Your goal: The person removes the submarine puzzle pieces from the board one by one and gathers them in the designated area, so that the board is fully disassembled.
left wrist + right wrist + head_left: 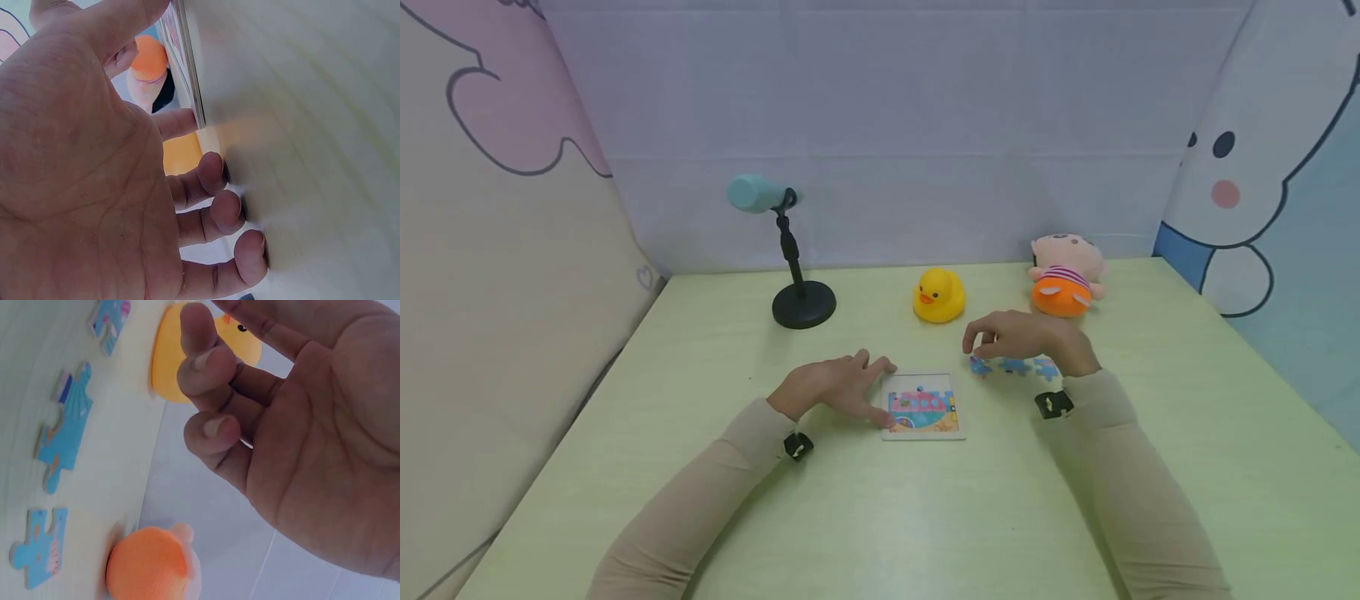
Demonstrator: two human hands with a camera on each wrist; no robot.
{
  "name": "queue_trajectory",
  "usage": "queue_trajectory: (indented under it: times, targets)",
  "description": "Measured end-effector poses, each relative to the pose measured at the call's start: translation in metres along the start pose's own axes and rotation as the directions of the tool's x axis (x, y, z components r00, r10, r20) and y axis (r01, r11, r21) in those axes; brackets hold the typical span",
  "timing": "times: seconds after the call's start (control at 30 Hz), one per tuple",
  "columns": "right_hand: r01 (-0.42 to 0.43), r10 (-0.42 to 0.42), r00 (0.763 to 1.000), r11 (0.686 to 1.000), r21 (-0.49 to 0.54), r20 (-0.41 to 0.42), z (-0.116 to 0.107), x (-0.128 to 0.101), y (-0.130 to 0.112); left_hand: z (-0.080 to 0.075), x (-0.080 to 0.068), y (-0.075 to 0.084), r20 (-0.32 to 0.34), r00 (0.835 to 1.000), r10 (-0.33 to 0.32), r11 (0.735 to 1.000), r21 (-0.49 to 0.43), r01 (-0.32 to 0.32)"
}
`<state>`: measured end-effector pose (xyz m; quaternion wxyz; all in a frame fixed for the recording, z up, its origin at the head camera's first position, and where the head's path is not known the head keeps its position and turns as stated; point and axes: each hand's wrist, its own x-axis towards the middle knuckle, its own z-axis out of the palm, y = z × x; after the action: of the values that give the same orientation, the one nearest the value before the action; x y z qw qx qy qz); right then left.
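Resting my left hand (835, 387) flat on the desk (880, 517), fingers spread and relaxed, I press its thumb against the near edge of the puzzle tray (923, 407), I judge to keep that thin white board from sliding. From the left wrist view the fingertips (215, 172) touch the smooth, pale green surface and the tray's edge stands just beyond the thumb. The tray is a flat square with bright pictured pieces already seated in it. My right hand (1026, 337) hovers over the loose puzzle pieces (1013, 367), fingers loosely curled and holding nothing. Those pieces lie flat beneath it, blue card with knobbed edges, apart from each other. Beyond that hand sit a glossy yellow rubber duck (938, 296) and a soft plush doll (1066, 275); farther off from my left hand stands a black stand (802, 296).
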<state>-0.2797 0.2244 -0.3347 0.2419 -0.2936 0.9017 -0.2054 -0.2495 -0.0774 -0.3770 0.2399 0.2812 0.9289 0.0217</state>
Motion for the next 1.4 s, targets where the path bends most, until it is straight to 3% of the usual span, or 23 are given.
queue_trajectory:
  times: [0.5, 0.87, 1.23, 1.4]
  targets:
    - [-0.056, 0.062, 0.993, 0.997, -0.058, 0.100, 0.015, 0.020, -0.027, 0.002, 0.005, -0.002, 0.027, 0.999, -0.024, 0.999, 0.022, 0.023]
    - [0.002, 0.011, 0.991, 0.995, -0.100, 0.130, 0.025, 0.029, -0.046, -0.002, 0.000, 0.000, 0.017, 1.000, -0.013, 1.000, -0.001, 0.013]
    - [-0.014, 0.032, 0.986, 0.993, -0.113, 0.162, 0.041, 0.037, -0.059, -0.002, 0.000, 0.000, 0.019, 1.000, -0.011, 1.000, 0.020, 0.011]
    - [0.030, -0.010, 0.983, 0.994, -0.107, 0.183, 0.045, 0.040, -0.063, -0.002, -0.001, 0.000, 0.012, 1.000, 0.000, 1.000, 0.025, 0.000]
